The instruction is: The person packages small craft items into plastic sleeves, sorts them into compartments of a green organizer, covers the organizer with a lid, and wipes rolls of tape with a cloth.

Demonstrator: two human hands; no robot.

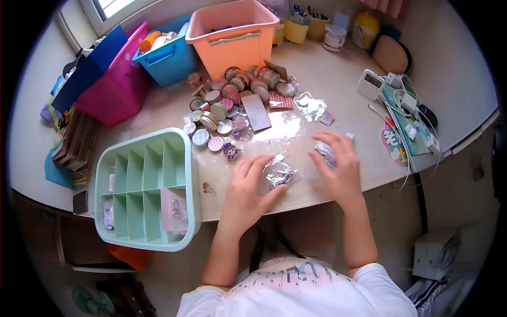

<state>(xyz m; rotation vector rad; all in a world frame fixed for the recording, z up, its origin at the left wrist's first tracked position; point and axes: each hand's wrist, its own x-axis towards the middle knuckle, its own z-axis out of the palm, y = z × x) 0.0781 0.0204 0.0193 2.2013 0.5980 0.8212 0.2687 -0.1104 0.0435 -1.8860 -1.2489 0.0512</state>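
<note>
Close to the front edge of the desk (343, 64) lies a crumpled silvery foil (282, 175), between the two hands but nearer to the left hand (246, 186). This hand is open, with its thumb and fingers apart around the foil's left side; whether it touches, I cannot say surely. In the foil I find no clear long axis. The right hand (339, 168), on the foil's other side, bends its fingers over a pale packet (325, 153); I cannot tell if it grips. Toward the back edge, round rolls (218, 111) and a flat card (256, 112) stand in the way. At the left, a divided green box (193, 179) reaches past the front edge.
</note>
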